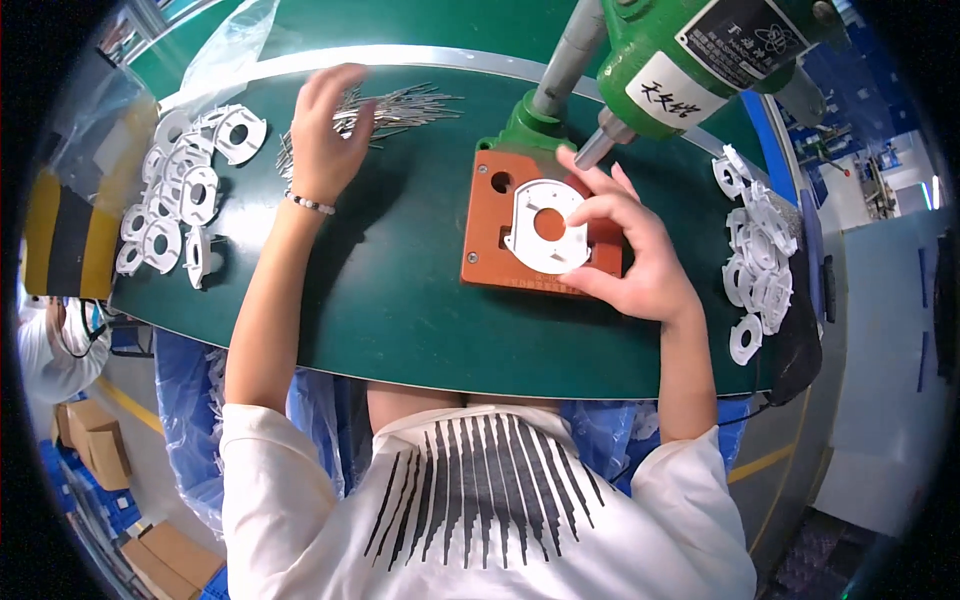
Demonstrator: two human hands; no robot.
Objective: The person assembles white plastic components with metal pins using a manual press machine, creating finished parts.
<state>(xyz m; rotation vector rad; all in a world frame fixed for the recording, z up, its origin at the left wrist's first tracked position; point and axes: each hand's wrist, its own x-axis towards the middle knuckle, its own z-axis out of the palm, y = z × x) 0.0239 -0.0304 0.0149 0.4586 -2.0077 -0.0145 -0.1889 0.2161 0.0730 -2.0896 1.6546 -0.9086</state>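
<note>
My right hand (pixel 648 262) grips the right edge of a white plastic ring part (pixel 533 257), thumb low and fingers above. The part has a round central hole and lies on an orange fixture block (pixel 484 225). Over at the left, my left hand (pixel 330 135) hovers by a loose pile of thin metal pins (pixel 415 108). Its thumb and fingers are apart, with nothing visible between them; the hand covers part of the pile. A green hand press (pixel 650 70) stands behind the block, its metal ram (pixel 603 142) pointing down near my right fingertips.
Several similar white parts (pixel 200 195) lie heaped on the green table (pixel 400 330) at left, and another heap (pixel 765 255) at right. A clear plastic bag (pixel 228 45) rests at the back left. Blue plastic liners (pixel 190 430) hang below the front edge. Another person's sleeve (pixel 60 350) shows at far left.
</note>
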